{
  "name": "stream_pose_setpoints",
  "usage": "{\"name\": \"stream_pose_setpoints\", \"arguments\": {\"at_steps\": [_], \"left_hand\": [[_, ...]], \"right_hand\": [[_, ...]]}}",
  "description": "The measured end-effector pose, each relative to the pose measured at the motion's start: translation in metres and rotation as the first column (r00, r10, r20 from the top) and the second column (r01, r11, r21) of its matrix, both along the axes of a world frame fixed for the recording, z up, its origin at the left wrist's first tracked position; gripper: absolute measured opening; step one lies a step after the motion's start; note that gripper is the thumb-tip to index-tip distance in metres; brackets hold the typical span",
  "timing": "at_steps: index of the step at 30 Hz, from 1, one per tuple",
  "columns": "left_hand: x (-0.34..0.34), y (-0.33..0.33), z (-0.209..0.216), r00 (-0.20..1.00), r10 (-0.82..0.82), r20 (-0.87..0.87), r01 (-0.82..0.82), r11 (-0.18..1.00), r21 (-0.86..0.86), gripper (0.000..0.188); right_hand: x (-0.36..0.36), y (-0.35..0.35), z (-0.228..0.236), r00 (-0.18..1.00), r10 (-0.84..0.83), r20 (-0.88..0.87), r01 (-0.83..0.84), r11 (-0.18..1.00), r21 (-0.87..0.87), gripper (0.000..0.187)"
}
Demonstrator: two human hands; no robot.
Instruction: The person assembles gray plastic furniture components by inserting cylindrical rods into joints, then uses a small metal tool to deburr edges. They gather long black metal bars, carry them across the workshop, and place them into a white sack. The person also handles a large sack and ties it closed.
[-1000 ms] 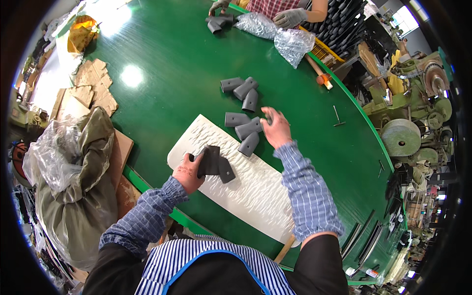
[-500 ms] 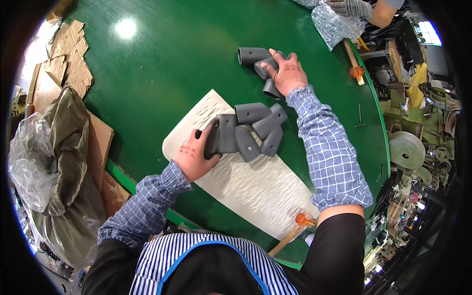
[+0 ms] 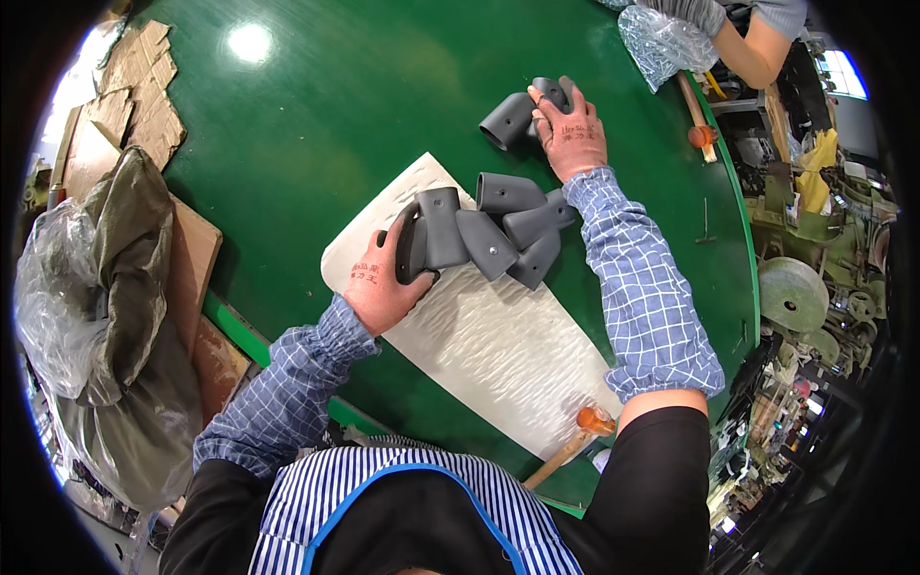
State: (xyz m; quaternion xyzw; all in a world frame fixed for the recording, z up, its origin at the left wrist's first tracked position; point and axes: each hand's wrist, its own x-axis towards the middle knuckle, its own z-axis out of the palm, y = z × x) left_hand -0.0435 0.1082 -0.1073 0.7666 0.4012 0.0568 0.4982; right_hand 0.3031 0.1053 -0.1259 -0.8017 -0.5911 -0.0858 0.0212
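Observation:
My left hand [image 3: 381,287], in a reddish-brown coated glove, is closed around a dark grey hollow tube fitting [image 3: 412,247], mostly hidden by my fingers. Against it stands another grey fitting [image 3: 442,228] with a small hole. Several more lie to its right, among them one [image 3: 488,247] slanting across the white foam sheet [image 3: 498,350] and one [image 3: 508,193] with its open end showing. Farther off, my gloved right hand [image 3: 572,134] has its fingers curled over a grey fitting [image 3: 553,93]. Beside that hand, another fitting [image 3: 508,122] rests on the green table [image 3: 316,105].
A mallet [image 3: 594,421] with an orange head lies at the sheet's near end, another [image 3: 702,137] at the right edge. A co-worker's gloved hand [image 3: 695,14] is by a clear bag [image 3: 661,43]. Cardboard [image 3: 144,86] and a cloth-and-plastic heap [image 3: 125,316] are left.
My right hand has shifted slightly, with the fittings under it turned and bunched differently. The fittings beside my left hand have been pushed together, and one slants more now.

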Motion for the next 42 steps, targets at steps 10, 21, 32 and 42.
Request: {"name": "stream_pose_setpoints", "arguments": {"at_steps": [10, 21, 32, 42], "left_hand": [[-0.015, -0.020, 0.022, 0.985, 0.131, 0.109, -0.135, 0.990, 0.033, 0.093], [-0.029, -0.067, 0.073, 0.868, 0.436, 0.238, -0.125, 0.655, -0.745, 0.072], [0.009, -0.113, 0.095, 0.845, 0.249, 0.473, 0.143, 0.747, -0.649, 0.071], [0.026, -0.132, 0.104, 0.910, 0.093, 0.404, 0.086, 0.911, -0.404, 0.067]], "right_hand": [[-0.110, -0.067, 0.082, 0.779, 0.103, -0.619, 0.006, 0.985, 0.172, 0.022], [-0.181, -0.193, 0.110, 0.713, 0.174, -0.679, 0.096, 0.935, 0.340, 0.035], [-0.177, -0.254, 0.134, 0.893, -0.028, -0.449, 0.239, 0.875, 0.420, 0.046], [-0.184, -0.252, 0.099, 0.806, 0.003, -0.592, 0.420, 0.702, 0.575, 0.041]]}}
